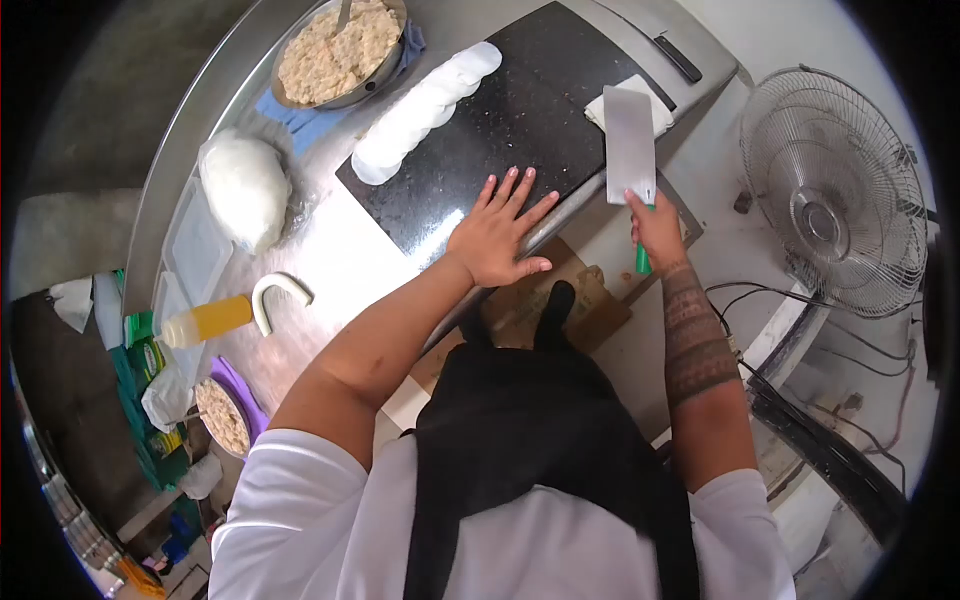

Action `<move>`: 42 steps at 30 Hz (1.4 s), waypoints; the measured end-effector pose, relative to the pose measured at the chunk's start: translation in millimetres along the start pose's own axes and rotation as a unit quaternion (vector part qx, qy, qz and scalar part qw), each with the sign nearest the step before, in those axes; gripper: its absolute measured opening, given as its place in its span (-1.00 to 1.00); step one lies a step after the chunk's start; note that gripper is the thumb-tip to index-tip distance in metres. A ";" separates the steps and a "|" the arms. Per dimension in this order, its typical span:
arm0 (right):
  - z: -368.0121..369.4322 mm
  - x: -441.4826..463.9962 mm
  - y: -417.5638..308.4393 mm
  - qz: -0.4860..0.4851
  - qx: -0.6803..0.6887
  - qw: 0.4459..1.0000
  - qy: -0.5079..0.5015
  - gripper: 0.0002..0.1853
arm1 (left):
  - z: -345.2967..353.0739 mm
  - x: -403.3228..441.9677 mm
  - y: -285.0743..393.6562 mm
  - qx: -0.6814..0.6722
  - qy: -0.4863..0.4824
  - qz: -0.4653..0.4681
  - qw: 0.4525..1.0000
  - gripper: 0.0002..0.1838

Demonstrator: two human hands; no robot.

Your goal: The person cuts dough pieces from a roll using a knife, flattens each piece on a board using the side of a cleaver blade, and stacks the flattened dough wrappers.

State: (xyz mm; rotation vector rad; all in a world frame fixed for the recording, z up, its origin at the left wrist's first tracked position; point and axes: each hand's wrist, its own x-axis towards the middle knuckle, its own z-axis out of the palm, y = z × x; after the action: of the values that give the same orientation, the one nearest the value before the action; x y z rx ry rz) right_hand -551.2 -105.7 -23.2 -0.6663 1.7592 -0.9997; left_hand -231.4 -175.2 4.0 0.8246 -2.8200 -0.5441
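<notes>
My left hand (500, 232) lies flat with fingers spread at the near edge of a black board (520, 120). Nothing is in it. My right hand (657, 232) grips the green handle of a cleaver (630, 140), its broad blade pointing away from me over the board's right edge. Beneath the blade tip is a folded white cloth (655, 107). A row of overlapping thin white rounds (425, 112), like dough wrappers, stretches along the board's left side. Beyond it stands a metal bowl (398, 75) of pale, chunky filling (335, 55) with a utensil in it.
On the metal table (320, 230) are a bagged white mass (243, 190), a bottle of yellow liquid (215, 320), a white curved piece (275, 290) and a smaller bowl of filling (222, 418). A black-handled knife (680, 58) lies at the far right corner. A fan (835, 190) stands at right.
</notes>
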 end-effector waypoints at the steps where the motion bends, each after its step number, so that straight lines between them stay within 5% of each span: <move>1: -1.3 -15.2 -1.0 0.003 -0.010 1.000 -0.024 -0.55 | 2.8 -4.1 -6.3 -0.067 0.034 0.010 0.997 0.08; 3: 3.9 -46.0 -7.5 -0.018 -0.094 0.993 -0.068 -0.55 | 9.3 -9.7 -19.6 -0.242 0.141 -0.037 0.959 0.03; 5: 14.5 -69.5 -15.3 -0.059 -0.157 0.976 -0.140 -0.50 | 11.0 -4.8 -41.6 -0.436 0.282 -0.145 0.842 -0.02; 7: 35.6 -78.1 -14.2 -0.121 -0.190 0.950 -0.216 -0.44 | -26.7 -4.9 -64.8 -0.323 0.319 -0.195 0.869 -0.09; 8: 51.2 -78.4 -9.1 -0.153 -0.203 0.936 -0.244 -0.43 | -34.0 -5.8 -72.6 -0.209 0.272 -0.210 0.916 -0.10; 10: 79.9 -77.9 -4.1 -0.164 -0.248 0.906 -0.301 -0.41 | -42.0 -12.0 -65.7 0.011 0.077 -0.083 0.994 -0.10; 12: 103.9 -72.2 -3.5 -0.121 -0.309 0.873 -0.358 -0.39 | -16.2 -31.4 -68.2 0.110 -0.045 0.057 0.991 -0.06; 15: 95.1 -85.9 3.8 -0.086 -0.209 0.900 -0.372 -0.38 | -24.6 -29.8 -45.9 0.091 -0.061 0.024 0.994 -0.02; 19: 60.5 -104.3 19.2 -0.055 -0.325 0.871 -0.365 -0.28 | 2.5 -33.2 -2.2 0.016 -0.068 0.005 0.998 -0.01; 26: 84.2 -78.8 -29.5 -0.082 -0.365 0.864 -0.336 -0.27 | -19.8 -9.8 -42.1 0.069 -0.059 0.000 0.996 -0.02; 29: 91.3 -57.4 -21.0 -0.168 -0.303 0.885 -0.311 -0.32 | -22.5 1.5 -68.6 0.124 -0.004 0.024 0.992 -0.04; 33: 109.2 -59.9 -63.2 -0.161 -0.372 0.875 -0.264 -0.31 | -39.8 32.8 -106.1 0.146 0.049 0.098 0.983 -0.04; 36: 111.1 -90.7 -42.0 -0.111 -0.275 0.909 -0.294 -0.30 | -27.9 10.7 -91.9 0.105 -0.008 0.128 0.986 -0.03; 42: 96.5 -127.0 2.2 -0.081 -0.345 0.914 -0.197 -0.26 | -9.5 -2.4 -43.5 0.082 -0.040 0.139 0.986 -0.03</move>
State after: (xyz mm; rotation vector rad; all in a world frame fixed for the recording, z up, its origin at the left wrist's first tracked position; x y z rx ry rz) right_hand -413.5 -35.5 16.5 -1.3716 1.6869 -0.2736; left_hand -205.8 -210.8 -4.0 0.4285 -3.0151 -0.3126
